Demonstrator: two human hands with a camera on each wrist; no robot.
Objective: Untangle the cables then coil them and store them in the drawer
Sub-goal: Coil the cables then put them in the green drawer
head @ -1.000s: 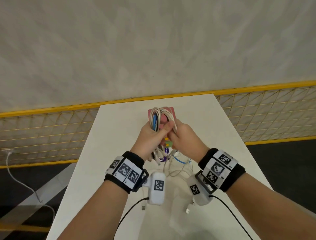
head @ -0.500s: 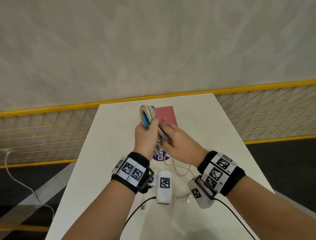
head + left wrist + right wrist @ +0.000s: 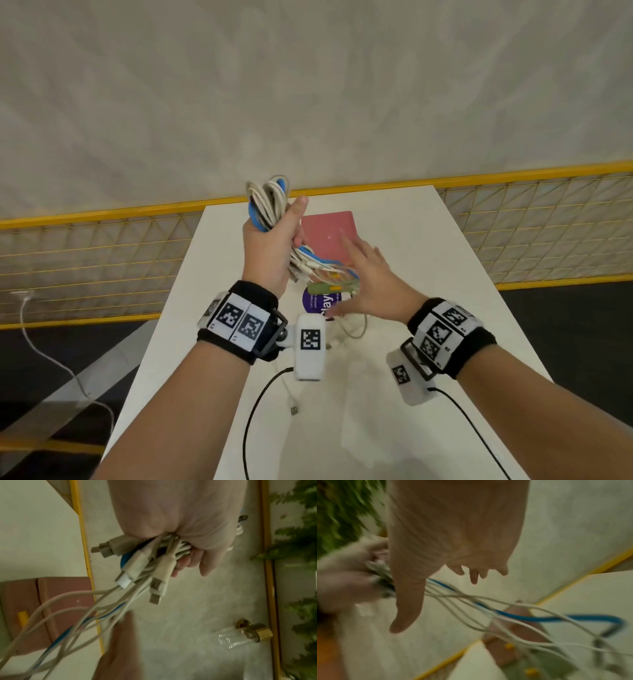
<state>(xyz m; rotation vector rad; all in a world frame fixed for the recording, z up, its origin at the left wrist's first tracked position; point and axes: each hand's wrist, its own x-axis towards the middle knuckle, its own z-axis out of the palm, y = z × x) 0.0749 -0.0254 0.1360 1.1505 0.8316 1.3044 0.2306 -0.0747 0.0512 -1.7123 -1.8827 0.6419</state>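
Note:
My left hand [image 3: 274,240] grips a bundle of white and blue cables [image 3: 269,202] and holds it up above the white table [image 3: 428,274]. Several plugs [image 3: 137,563] stick out below the fist, and loose strands [image 3: 513,616] trail down toward a small pink drawer box [image 3: 330,233]. My right hand [image 3: 366,284] is open with its fingers spread flat beside the trailing strands, above the box, holding nothing. The box's front shows yellow knobs [image 3: 509,646]. I cannot tell whether any drawer stands open.
A loose white cable [image 3: 356,330] and a USB plug [image 3: 294,409] lie on the table near my wrists, beside a purple round sticker [image 3: 322,301]. Yellow mesh fencing [image 3: 102,260] runs behind and beside the narrow table. Another white cable [image 3: 51,363] lies on the floor at left.
My left hand has lifted the bundle up and to the left. My right hand has let go of the cables, opened flat and drawn back to the right.

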